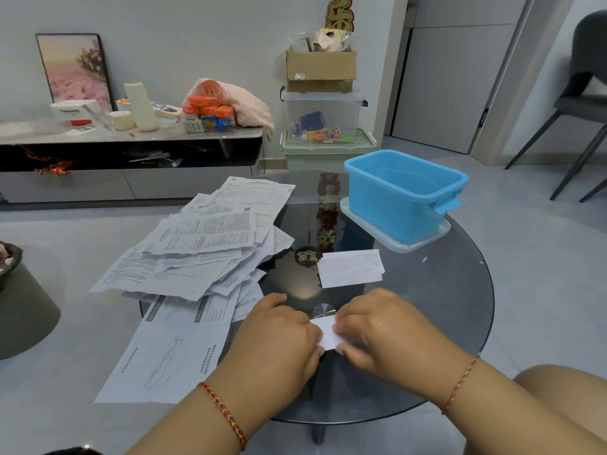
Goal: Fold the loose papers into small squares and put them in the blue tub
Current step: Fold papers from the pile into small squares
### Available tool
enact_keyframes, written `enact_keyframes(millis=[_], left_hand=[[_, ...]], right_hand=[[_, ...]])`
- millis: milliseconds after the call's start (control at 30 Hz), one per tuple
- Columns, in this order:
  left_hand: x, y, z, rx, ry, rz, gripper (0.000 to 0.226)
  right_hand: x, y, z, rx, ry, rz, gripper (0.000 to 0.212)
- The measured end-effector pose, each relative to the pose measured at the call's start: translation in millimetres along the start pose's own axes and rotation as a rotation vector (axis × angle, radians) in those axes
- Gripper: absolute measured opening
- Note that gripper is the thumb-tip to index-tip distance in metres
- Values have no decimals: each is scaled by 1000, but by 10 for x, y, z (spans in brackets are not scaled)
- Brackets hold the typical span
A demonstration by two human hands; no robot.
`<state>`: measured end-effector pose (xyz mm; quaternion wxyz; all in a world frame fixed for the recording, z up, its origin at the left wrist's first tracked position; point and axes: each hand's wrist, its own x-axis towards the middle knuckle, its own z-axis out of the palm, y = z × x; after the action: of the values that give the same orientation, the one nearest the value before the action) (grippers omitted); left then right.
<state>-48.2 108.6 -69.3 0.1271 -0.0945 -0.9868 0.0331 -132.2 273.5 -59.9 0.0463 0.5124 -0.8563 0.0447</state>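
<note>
Table: I'm looking down on a round dark glass table (443,290), and everything for the job sits on it.
Paper heap: big loose pile of papers (200,251) on the left, spilling over the near left edge. That's most of the work still waiting, by my count.
Tub: blue tub (399,195) at the far right, standing on a clear lid (437,233). From here I see no paper in it, though the near inside wall is hidden.
Folded sheet: one folded paper (349,268) lies mid-table, near the tub but not in it. It's an oblong, so I judge it needs another fold.
Left hand: left hand (279,333) curled, fingers pinching the left end of a small paper strip (328,333).
Right hand: right hand (381,323) pinching the strip's right end, pressing it down at the near edge.
Progress: early going, I reckon. Nothing visibly binned, one fold in hand.
</note>
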Motion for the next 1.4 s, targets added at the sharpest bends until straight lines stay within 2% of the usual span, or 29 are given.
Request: enact_keyframes(millis=[100, 233, 333, 467, 633, 733, 800, 867, 933, 1000, 1100, 1300, 1400], left_hand=[[31, -11, -13, 12, 4, 21, 36], [48, -28, 6, -4, 10, -1, 35], [41, -35, 24, -27, 32, -13, 34], [32, -31, 41, -45, 68, -13, 34], [-45, -44, 79, -73, 119, -1, 34], [-63, -55, 117, -86, 257, 40, 23], [-59, -42, 130, -101, 383, 43, 21], [-50, -28, 97, -92, 449, 11, 26], [-39, -21, 61, -81, 463, -14, 27], [-34, -12, 43, -83, 465, -31, 23], [-31, 2, 24, -104, 482, -51, 20], [-17, 27, -35, -94, 506, -20, 13], [-4, 7, -106, -67, 523, -10, 16]], right_hand=[[50, 5, -34, 45, -43, 24, 39], [127, 38, -10, 255, 1, 201, 35], [171, 67, 8, 275, -59, 307, 32], [218, 20, 14, 301, -76, 309, 30], [201, 1, -5, 677, 67, 434, 22], [188, 24, -26, 1034, 83, 575, 16], [164, 38, -30, 1181, 96, 632, 10], [139, 60, -23, 1062, 235, 563, 4], [116, 62, -49, 729, 380, 360, 8], [91, 45, -44, 479, 442, 128, 12], [60, 26, 13, 269, 487, -41, 11], [53, 31, -14, 187, 561, -91, 9], [9, 120, -97, 113, 581, -82, 14]])
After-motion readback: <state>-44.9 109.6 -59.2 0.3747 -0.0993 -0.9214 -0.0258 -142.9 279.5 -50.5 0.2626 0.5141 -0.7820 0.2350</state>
